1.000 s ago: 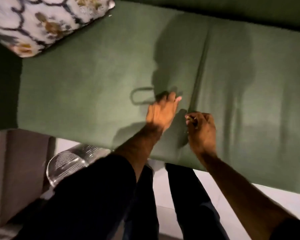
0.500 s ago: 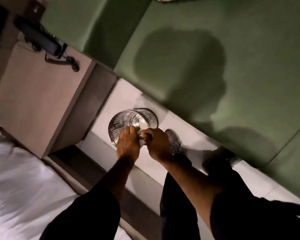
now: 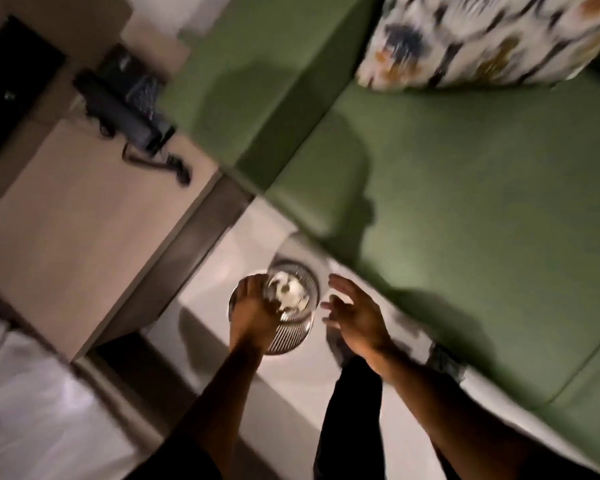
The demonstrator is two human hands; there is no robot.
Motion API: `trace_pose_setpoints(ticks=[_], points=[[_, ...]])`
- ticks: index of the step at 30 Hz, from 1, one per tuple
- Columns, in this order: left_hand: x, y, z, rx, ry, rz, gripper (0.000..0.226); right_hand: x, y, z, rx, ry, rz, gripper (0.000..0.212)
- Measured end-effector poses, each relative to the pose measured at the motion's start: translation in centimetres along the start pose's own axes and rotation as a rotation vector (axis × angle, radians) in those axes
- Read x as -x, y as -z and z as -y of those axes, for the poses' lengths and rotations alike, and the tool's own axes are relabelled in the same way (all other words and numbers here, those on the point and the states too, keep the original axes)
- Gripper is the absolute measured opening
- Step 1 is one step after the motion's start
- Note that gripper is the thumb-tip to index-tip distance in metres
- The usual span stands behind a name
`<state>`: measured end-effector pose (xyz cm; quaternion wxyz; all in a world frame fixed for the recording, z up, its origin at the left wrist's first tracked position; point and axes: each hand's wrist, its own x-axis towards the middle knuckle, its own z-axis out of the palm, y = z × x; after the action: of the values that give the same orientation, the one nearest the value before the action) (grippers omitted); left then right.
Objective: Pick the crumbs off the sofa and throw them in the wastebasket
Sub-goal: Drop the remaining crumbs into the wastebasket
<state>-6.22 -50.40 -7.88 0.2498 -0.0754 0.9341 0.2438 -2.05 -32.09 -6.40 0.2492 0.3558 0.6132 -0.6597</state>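
wastebasket (image 3: 293,336) | white scraps (image 3: 288,292) inside | left hand (image 3: 253,311) over rim

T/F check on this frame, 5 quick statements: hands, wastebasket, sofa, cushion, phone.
1. The left hand is over the wastebasket. True.
2. The right hand is a closed fist inside the basket. False: its fingers are spread and it is off to the basket's right side.
3. The wastebasket is empty. False: pale crumpled waste shows inside.
4. A patterned cushion lies on the green sofa. True.
5. The black phone sits on the sofa seat. False: it sits on the beige side table beside the sofa.
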Motion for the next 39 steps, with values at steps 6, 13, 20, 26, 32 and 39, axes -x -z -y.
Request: trace_pose_setpoints(ticks=[6,13,20,26,32,39], points=[[-10.2,3.5,-16.9,0.404,-0.496,-0.178,0.047,-5.3,18.3,16.4,-0.117,0.432,-0.610,0.054],[-22.4,9.7,-39.3,0.828,-0.499,0.005,0.103,-11.8,31.6,31.8,0.018,0.626,-0.573,0.091],[-22.2,7.2,-45.1,0.661,-0.602,0.224,0.091,-11.0,36.4,27.7,-0.061,0.614,-0.520,0.100],[-17.3,0.7,-52.1,0.458,-0.781,0.455,0.071,-4.7,43.5,19.2,-0.123,0.508,-0.816,0.096],[-15.5,-3.6,-55.2,0.468,-0.750,0.475,0.078,-1.5,48.1,15.8,-0.051,0.539,-0.862,0.090],[-6.5,-10.3,-45.9,0.825,-0.263,-0.152,0.013,5.7,50.7,4.5,-0.430,0.374,-0.878,0.078]])
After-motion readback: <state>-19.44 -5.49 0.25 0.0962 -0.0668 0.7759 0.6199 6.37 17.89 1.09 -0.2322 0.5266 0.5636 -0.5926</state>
